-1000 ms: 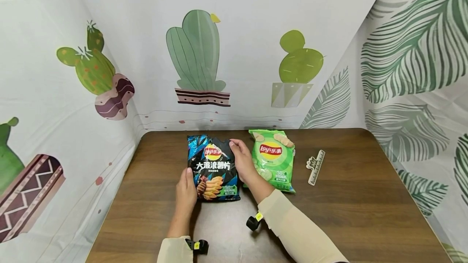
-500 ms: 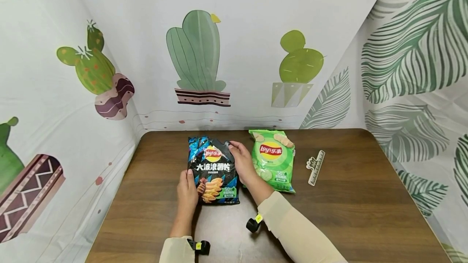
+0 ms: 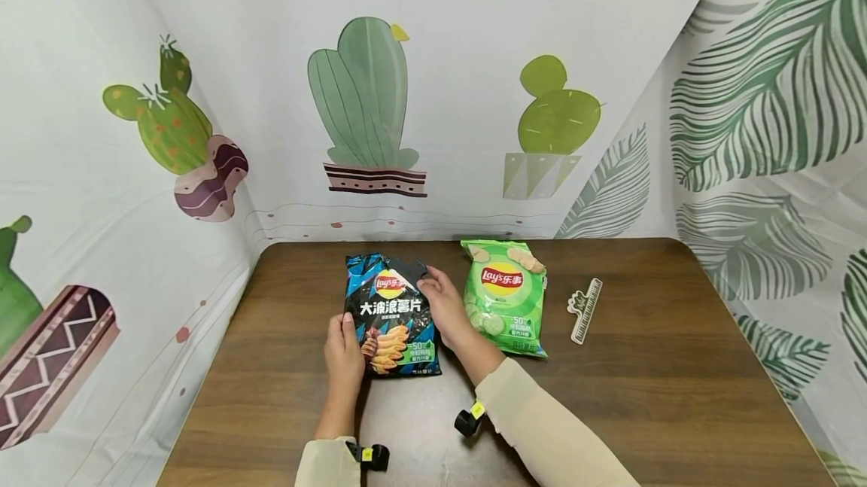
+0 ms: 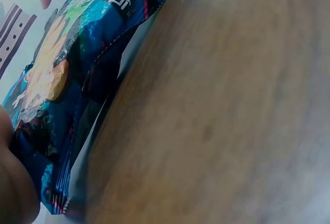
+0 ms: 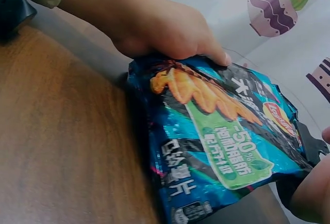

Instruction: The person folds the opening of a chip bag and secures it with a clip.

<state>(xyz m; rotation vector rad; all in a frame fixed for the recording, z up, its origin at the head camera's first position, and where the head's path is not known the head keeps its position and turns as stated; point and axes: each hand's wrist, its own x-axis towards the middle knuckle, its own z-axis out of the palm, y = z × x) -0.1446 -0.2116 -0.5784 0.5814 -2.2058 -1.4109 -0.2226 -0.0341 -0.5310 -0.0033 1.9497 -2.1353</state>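
A black-and-blue Lay's potato chip bag [image 3: 389, 314] stands propped up, front facing me, between both hands. My left hand [image 3: 344, 351] grips its lower left side, thumb on the front and fingers behind. At the upper right corner, my right hand [image 3: 447, 310] pinches the bag together with a dark, notched flat piece [image 3: 412, 270] along the top edge. In the right wrist view, this dark piece [image 5: 311, 144] pokes out by the right fingers [image 5: 314, 190]. The left wrist view catches the bag's lower edge [image 4: 98, 64] close over the tabletop.
Right of the bag, a green Lay's chip bag [image 3: 504, 299] lies on the wooden table [image 3: 650, 381]. Farther right is a white bag clip [image 3: 585, 310] with ruler-like marks and a cut-out figure. A cactus-print cloth [image 3: 467, 95] hangs behind the table.
The black-and-blue bag has shifted slightly left and tilted a little. My right hand has moved slightly down and left with it; the left hand has barely moved.
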